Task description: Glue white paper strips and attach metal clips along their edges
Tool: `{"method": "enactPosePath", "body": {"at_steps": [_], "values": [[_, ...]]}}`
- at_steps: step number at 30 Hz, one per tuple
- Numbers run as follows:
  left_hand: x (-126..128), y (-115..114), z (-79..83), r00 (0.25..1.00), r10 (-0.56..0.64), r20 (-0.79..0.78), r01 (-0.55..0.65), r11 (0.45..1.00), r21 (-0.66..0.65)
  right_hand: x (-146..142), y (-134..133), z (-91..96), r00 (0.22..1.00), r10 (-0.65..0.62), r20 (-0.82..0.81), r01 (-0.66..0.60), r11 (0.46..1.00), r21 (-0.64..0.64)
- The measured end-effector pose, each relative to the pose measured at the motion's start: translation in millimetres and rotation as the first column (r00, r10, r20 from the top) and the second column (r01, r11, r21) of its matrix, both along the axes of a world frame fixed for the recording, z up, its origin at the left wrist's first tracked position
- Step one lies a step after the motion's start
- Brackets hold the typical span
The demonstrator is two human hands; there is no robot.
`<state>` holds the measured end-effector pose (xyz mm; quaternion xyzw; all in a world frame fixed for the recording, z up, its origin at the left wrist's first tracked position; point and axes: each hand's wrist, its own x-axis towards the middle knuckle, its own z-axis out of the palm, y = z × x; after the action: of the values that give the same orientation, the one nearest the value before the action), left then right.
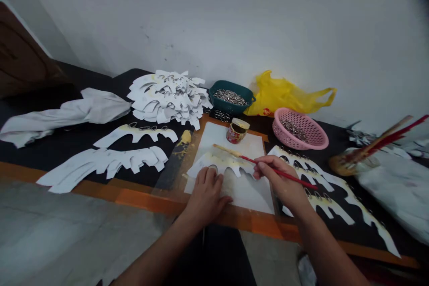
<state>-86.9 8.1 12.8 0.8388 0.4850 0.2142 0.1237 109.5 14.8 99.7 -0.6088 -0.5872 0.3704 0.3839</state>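
two bare hands work at the table's edge. the left hand (206, 194) lies with its fingers (210, 178) slightly curled, pressing a scalloped paper cutout (223, 163) against a white sheet (244, 196), which keeps the paper from sliding. the right hand (278, 178) has its fingers closed firmly around a red-handled brush (278, 170), with the yellow-stained tip reaching over the cutout. a small red-labelled jar (237, 132) sits just beyond, within easy reach.

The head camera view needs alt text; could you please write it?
A right hand holds a red-handled brush to a white paper cut-out while the left hand pins it on a sheet; a stack of cut-outs sits behind.
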Motion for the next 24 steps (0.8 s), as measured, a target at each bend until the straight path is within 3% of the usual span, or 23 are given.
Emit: {"method": "enactPosePath", "body": {"at_steps": [5, 7, 11, 15, 17, 20, 22, 24], "values": [[0, -1, -0.8, 1.000, 0.009, 0.002, -0.009, 1.000, -0.017, 2, -2, -3.9, 0.999, 0.034, -0.009, -0.035, 0.997, -0.067], [0, -1, -1.3, 1.000, 0.006, 0.004, -0.006, 1.000, -0.017, 2, -1, -6.7, 0.988, 0.005, -0.154, -0.009, 1.000, -0.029], [-1, -1, -2.4, 1.000, 0.004, 0.003, -0.004, 1.000, -0.020, -7, 8, -9.1, 0.895, -0.028, -0.445, 0.044, 0.999, 0.025], [-2, -2, -1.4, 1.000, 0.013, 0.003, -0.013, 0.999, -0.039, -28, 20, -8.0, 0.832, -0.067, -0.551, 0.109, 0.993, 0.044], [-2, -2, -1.5, 1.000, 0.019, 0.012, -0.018, 0.999, -0.036, -42, 22, -7.1, 0.882, -0.074, -0.465, 0.128, 0.988, 0.086], [0, -3, -4.5, 1.000, 0.019, 0.022, -0.019, 1.000, -0.005, -66, 20, -7.1, 0.998, -0.002, -0.071, 0.017, 0.975, 0.223], [2, -3, -8.3, 1.000, 0.029, 0.012, -0.029, 0.999, 0.039, -86, 17, -10.9, 0.962, 0.114, 0.249, -0.191, 0.931, 0.311], [4, -3, -12.1, 0.998, 0.063, -0.006, -0.063, 0.995, 0.073, -107, 14, -19.9, 0.839, 0.173, 0.516, -0.391, 0.850, 0.352]]}}
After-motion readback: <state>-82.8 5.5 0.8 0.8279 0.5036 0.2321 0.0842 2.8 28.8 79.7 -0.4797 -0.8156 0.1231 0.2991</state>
